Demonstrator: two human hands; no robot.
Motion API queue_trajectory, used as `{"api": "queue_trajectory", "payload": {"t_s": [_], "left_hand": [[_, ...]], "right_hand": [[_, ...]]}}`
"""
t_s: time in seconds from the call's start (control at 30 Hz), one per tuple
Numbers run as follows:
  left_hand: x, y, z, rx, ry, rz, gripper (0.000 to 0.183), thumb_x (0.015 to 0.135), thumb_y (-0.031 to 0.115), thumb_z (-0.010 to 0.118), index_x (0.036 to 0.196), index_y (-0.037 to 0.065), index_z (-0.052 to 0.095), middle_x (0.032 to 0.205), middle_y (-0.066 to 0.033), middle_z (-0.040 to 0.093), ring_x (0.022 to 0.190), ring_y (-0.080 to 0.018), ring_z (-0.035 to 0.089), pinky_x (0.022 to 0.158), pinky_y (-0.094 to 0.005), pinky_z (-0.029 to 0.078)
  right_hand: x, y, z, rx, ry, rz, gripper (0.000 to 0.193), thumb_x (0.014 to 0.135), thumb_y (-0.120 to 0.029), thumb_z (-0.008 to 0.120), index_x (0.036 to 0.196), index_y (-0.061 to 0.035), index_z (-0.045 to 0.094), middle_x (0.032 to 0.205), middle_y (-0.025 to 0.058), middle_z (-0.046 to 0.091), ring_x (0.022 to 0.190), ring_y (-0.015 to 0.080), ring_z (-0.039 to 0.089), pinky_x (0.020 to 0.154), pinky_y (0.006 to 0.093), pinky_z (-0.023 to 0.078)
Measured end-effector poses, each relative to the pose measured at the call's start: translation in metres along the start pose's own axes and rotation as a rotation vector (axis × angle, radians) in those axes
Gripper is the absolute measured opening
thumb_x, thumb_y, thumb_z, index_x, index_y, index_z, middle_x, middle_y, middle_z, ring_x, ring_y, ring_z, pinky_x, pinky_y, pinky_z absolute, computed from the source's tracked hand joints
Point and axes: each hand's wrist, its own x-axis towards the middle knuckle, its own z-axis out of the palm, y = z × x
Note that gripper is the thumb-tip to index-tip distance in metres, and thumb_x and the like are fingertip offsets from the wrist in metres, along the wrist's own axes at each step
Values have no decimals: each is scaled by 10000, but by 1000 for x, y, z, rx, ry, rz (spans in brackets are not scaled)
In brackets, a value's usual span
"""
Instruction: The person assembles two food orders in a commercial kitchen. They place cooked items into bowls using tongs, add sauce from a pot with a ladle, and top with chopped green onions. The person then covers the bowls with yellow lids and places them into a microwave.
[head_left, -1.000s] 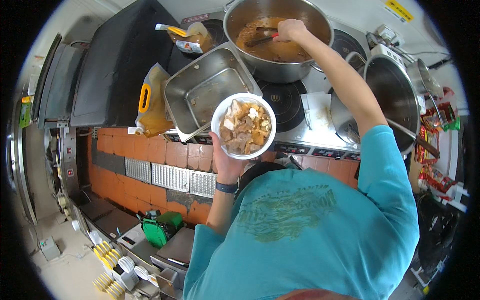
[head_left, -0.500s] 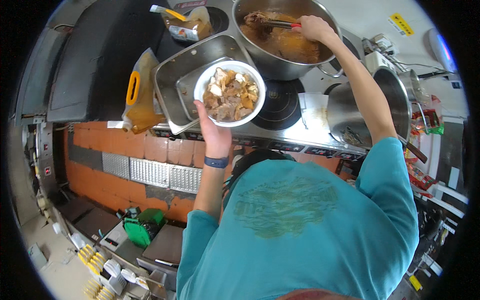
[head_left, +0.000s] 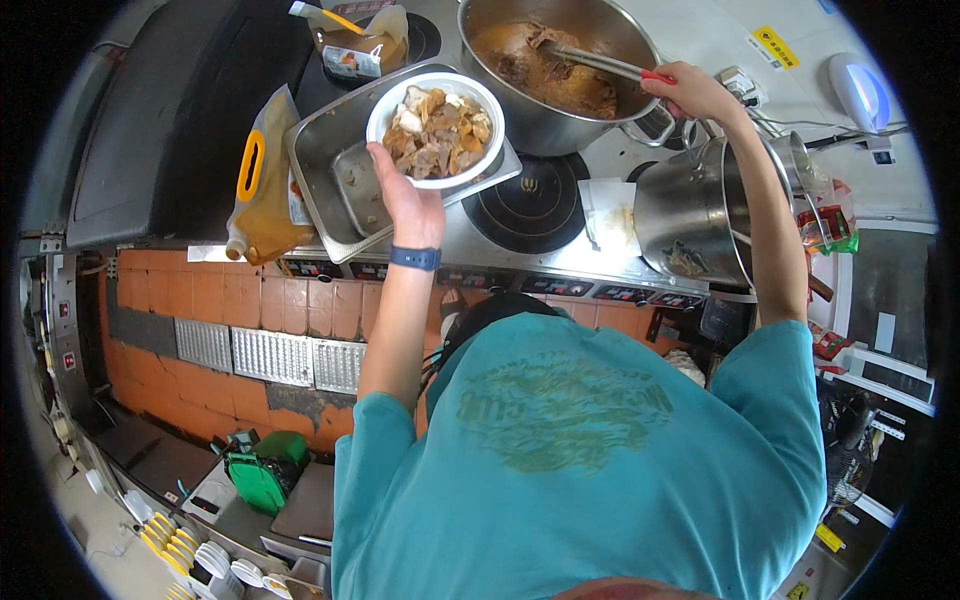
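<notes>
A white bowl [head_left: 440, 180] filled with chopped brown and pale meat pieces [head_left: 438, 133] rests in my left hand [head_left: 412, 207]. My thumb lies along its near left side; the other fingers are hidden beneath it. Further right, my right hand [head_left: 697, 92] is closed round the red grips of metal tongs [head_left: 605, 63]. Their tips reach into a large steel pot [head_left: 590, 138], against a brown lump of meat [head_left: 540, 38] in the brown broth. A steel pan [head_left: 340, 215] lies under and to the left of the bowl.
Pouches of amber liquid, one with a yellow handle [head_left: 252, 165], stand left of the pan. A black induction plate [head_left: 527, 205] lies in the counter before the pot. At right are a tilted steel pot [head_left: 690, 215] and a white paper [head_left: 608, 215].
My right hand and the tongs have drawn back to the right, their tips still in the pot. The bowl has risen toward the far side, over the pan.
</notes>
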Motion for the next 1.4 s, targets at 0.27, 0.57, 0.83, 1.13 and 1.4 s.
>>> {"api": "queue_trajectory", "payload": {"t_s": [0.27, 0.57, 0.83, 1.13, 1.4], "left_hand": [[24, -25, -22, -58, 0, -67, 667, 1011, 560, 437, 1506, 142, 277, 1509, -88, 402, 1379, -287, 418, 1136, -485, 366], [25, -33, -25, -60, -8, -103, 675, 1008, 591, 405, 1512, 163, 272, 1527, -84, 383, 1397, -292, 399, 1149, -496, 350], [22, -37, -22, -65, -10, -80, 647, 1013, 583, 399, 1487, 151, 314, 1510, -85, 403, 1378, -290, 422, 1140, -489, 365], [24, -40, -16, -84, -39, -58, 662, 1014, 593, 371, 1483, 127, 337, 1504, -98, 414, 1378, -291, 417, 1150, -478, 339], [15, -34, -11, -101, -19, -69, 728, 988, 667, 316, 1513, 165, 354, 1550, -92, 374, 1425, -308, 353, 1173, -523, 289]], "right_hand": [[-20, -10, 21, 30, -40, 44, 437, 976, -456, 575, 1021, -39, 698, 565, 18, 567, 460, 103, 528, 449, 273, 424], [-61, -19, -2, 107, -21, 56, 436, 982, -444, 562, 819, -46, 636, 549, -10, 525, 447, 63, 482, 420, 234, 373], [-65, -16, -6, 163, -26, 29, 415, 995, -427, 551, 860, -46, 646, 539, -33, 502, 442, 46, 452, 408, 230, 341], [-123, -104, -3, 9, 145, -62, 411, 990, -427, 573, 1186, -84, 683, 675, 8, 590, 562, 73, 527, 529, 259, 450], [-150, -121, 43, -107, 6, -188, 395, 951, -314, 621, 1195, -4, 599, 948, 262, 665, 860, 433, 635, 745, 443, 501]]}}
